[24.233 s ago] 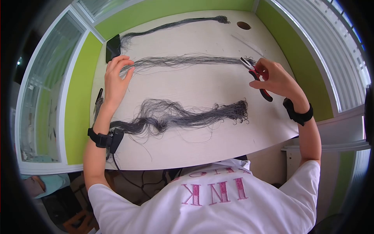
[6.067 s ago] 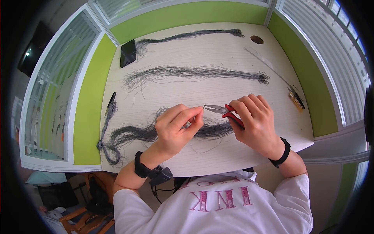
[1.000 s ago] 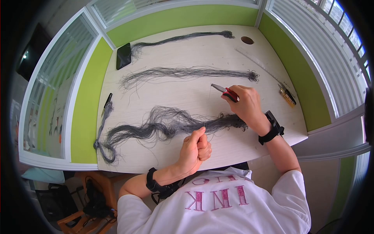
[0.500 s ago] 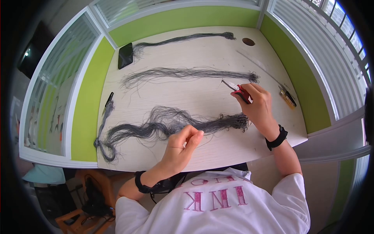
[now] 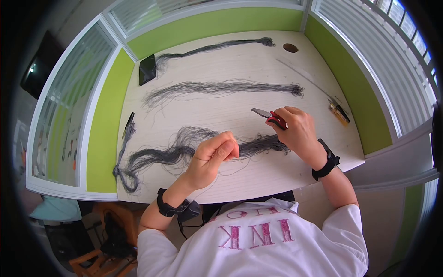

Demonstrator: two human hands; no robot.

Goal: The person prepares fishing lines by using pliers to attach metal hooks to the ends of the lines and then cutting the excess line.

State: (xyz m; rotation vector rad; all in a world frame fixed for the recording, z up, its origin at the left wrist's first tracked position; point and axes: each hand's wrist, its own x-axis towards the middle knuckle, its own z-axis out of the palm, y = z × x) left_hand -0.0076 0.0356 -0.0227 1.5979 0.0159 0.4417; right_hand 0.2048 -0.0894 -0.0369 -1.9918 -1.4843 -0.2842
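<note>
My right hand (image 5: 297, 134) grips red-handled snips (image 5: 278, 121), their metal tip pointing left over the table. My left hand (image 5: 212, 157) is closed, thumb against the curled fingers, above the thick near bundle of dark strands (image 5: 159, 158). What it pinches is too small to make out, though a thin strand seems to hang below it. The near bundle's curled right end lies partly behind my right hand. A second strand bundle (image 5: 221, 87) stretches across the middle of the table, and a third (image 5: 212, 46) lies at the back.
On the pale table (image 5: 198, 111) are a black phone (image 5: 147, 70) at back left, a black pen (image 5: 129, 121) at the left edge, a thin ruler (image 5: 304, 76), and a yellow cutter (image 5: 339, 115) on the right. Green partitions (image 5: 217, 25) enclose the table. A round hole (image 5: 290, 47) is at back right.
My right hand has moved slightly left and down, and the snips have turned more level. My left hand has risen a little and its fingers look more tightly curled.
</note>
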